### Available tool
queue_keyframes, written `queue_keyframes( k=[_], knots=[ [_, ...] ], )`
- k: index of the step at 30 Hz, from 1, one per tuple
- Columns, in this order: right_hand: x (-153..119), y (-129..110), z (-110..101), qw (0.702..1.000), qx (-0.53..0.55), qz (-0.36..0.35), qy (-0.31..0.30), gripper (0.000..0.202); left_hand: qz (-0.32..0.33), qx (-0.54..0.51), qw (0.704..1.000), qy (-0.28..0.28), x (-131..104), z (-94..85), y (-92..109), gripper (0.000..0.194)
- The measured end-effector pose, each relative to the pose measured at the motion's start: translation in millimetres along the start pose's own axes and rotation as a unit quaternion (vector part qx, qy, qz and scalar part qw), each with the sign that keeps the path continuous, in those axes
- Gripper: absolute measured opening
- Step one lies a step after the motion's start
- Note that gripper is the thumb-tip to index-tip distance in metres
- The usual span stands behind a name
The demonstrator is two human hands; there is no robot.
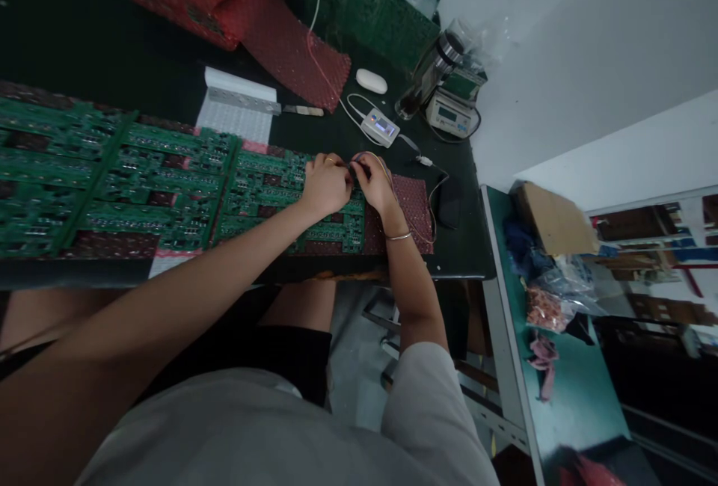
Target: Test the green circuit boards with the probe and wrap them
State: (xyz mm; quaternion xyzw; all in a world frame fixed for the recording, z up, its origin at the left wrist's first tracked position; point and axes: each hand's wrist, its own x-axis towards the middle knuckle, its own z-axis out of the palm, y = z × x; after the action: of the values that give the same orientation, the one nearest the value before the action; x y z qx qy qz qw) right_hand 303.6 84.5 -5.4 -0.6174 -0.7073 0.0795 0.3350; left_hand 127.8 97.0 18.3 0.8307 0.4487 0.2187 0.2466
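Observation:
Several green circuit boards [263,188] lie in a row along the front of the dark table. My left hand [327,185] rests over the rightmost board, its fingers curled together; what they grip is hidden. Close beside it, my right hand [373,178] pinches the end of a thin wire cable [387,168]. The cable loops over that hand and runs down by the wrist. Both sets of fingertips meet just above the board, and the connector between them is too small to make out. Behind my hands sits a small white device [380,128] with a lit screen.
Red bubble wrap [292,41] lies at the back, and a piece of it [412,205] is under the boards. A brush [303,110], a white case [371,81], a bottle [423,82], a meter box [449,114] and green bins [370,11] stand behind.

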Motion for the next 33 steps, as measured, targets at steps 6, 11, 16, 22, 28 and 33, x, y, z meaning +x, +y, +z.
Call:
queue_keyframes(
  k=[6, 11, 16, 22, 28, 33],
  knots=[
    [0, -1, 2, 1.0, 0.011, 0.0, -0.004, 0.041, 0.153, 0.041, 0.986, -0.041, -16, -11.9, -17, 0.037],
    [1, -6, -5, 1.0, 0.014, 0.001, -0.003, 0.053, 0.225, 0.139, 0.961, -0.076, -28, -23.5, -15, 0.04],
    [-27, -44, -46, 0.998, 0.002, -0.015, 0.068, 0.049, 0.204, 0.132, 0.965, -0.098, -23, -26.9, -8, 0.04],
    [-99, -83, -49, 0.999, 0.018, -0.004, 0.033, 0.043, 0.215, 0.08, 0.967, -0.112, -39, -32.8, -24, 0.059],
    [-123, -72, -21, 0.999, 0.017, 0.025, 0.031, 0.045, 0.187, 0.014, 0.982, -0.022, -123, -89.7, -55, 0.056],
    [-122, -71, -20, 0.999, 0.01, 0.009, 0.044, 0.042, 0.147, 0.003, 0.988, 0.036, -188, -133.1, -91, 0.048]
  ],
)
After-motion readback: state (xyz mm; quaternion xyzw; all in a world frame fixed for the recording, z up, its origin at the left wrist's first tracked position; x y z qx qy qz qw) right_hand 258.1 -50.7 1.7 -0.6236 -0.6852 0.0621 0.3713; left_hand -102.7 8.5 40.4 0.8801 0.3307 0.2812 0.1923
